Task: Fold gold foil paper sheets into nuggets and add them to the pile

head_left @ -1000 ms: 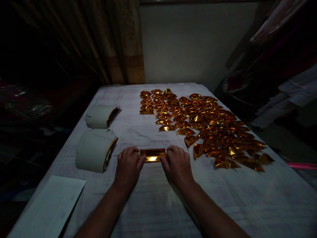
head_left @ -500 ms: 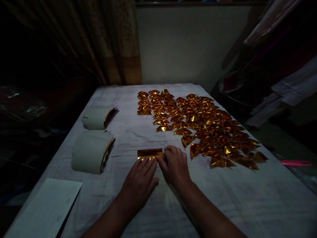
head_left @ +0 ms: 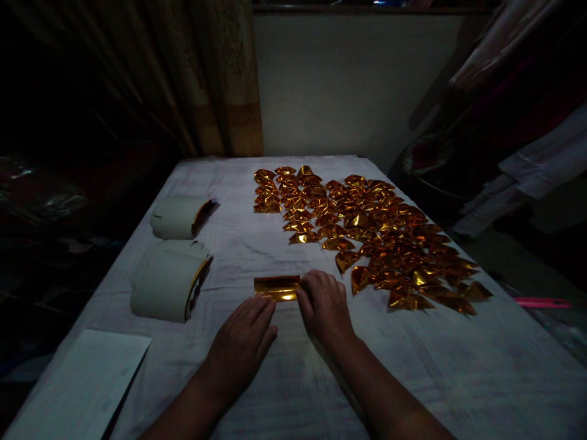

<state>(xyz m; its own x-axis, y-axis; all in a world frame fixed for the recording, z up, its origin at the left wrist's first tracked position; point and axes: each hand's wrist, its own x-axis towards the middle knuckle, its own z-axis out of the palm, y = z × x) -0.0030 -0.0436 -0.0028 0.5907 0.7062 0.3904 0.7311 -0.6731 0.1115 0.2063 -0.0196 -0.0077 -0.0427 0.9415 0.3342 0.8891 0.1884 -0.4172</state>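
A small gold foil strip (head_left: 276, 287) lies flat on the white cloth-covered table (head_left: 284, 373) just in front of me. My right hand (head_left: 324, 307) rests on its right end with the fingers curled and pressed down on the foil. Palm down on the cloth, my left hand (head_left: 244, 338) has its fingers stretched out; the fingertips lie just short of the strip's near edge and hold nothing. Several folded gold foil pieces (head_left: 367, 232) spread in rows from the table's far middle toward the right.
Two curled rolls of white-backed foil sheets (head_left: 167, 286) (head_left: 178, 217) sit at the left. A white paper sheet (head_left: 77, 388) lies at the near left corner. A curtain hangs behind the table's far left, and dark clothing hangs beyond its right edge.
My left hand has let go of the strip's left end, opened, and slid back toward me onto the cloth. My right hand stays on the right end.
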